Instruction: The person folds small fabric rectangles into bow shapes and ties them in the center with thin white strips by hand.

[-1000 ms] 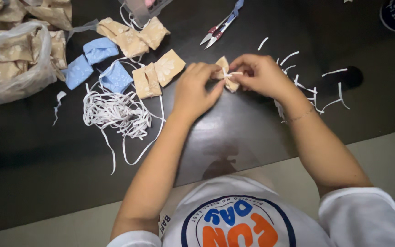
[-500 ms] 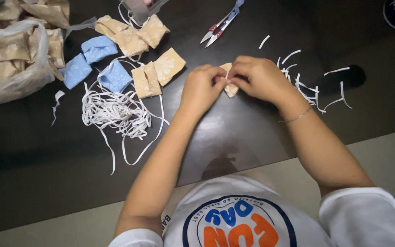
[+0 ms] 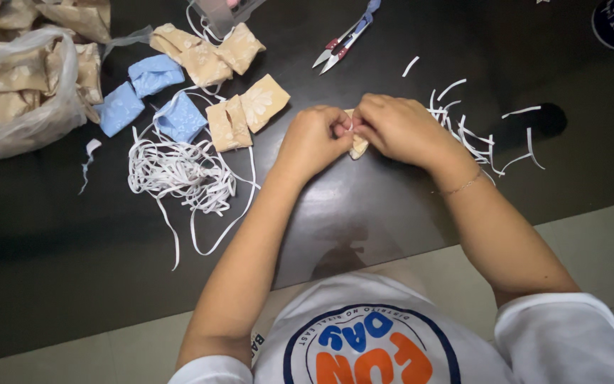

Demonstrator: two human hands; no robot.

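Observation:
My left hand (image 3: 312,139) and my right hand (image 3: 398,128) meet over the dark table (image 3: 392,206), fingertips pressed together. Between them sits a small beige fabric bow (image 3: 357,146), mostly hidden by my fingers, pinched at its middle with a thin white string wound around it. Both hands grip the bow and its string. Only the bow's lower tip shows below my fingers.
A tangle of white string (image 3: 179,174) lies left of my hands. Beige (image 3: 246,112) and blue (image 3: 179,119) fabric pieces sit behind it, and a clear plastic bag (image 3: 19,92) of beige pieces at far left. Thread snips (image 3: 342,43) lie at the back. Cut string scraps (image 3: 477,135) lie right.
My hands have drawn closer together and closed over the bow, which showed its upper wing a second ago. The white string end that stuck out is now covered.

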